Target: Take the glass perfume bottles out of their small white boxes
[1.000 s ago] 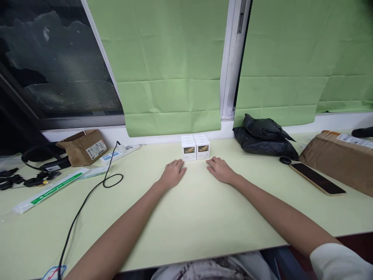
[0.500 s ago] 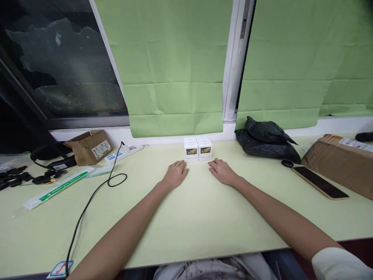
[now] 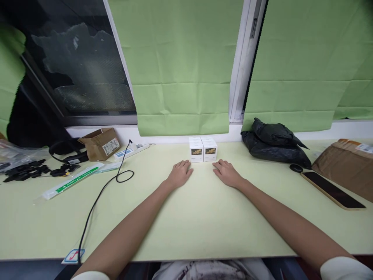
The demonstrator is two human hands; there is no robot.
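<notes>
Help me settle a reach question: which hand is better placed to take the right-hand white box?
Right, probably. The right hand lies flat just below the right-hand white box; the left hand lies below the left-hand one.

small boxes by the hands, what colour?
White boxes with a dark label bearing a gold picture on the front; head view shows them.

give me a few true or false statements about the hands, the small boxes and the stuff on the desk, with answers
1. Both hands, left hand and right hand, lie flat on the desk. True.
2. The left hand holds one of the white boxes. False: it holds nothing; the boxes stand just beyond the fingertips.
3. A phone lies screen up, right of the right hand. True.
4. The black bag sits left of the boxes. False: it is on their right.
5. The black cable crosses the desk left of the left arm. True.
</notes>
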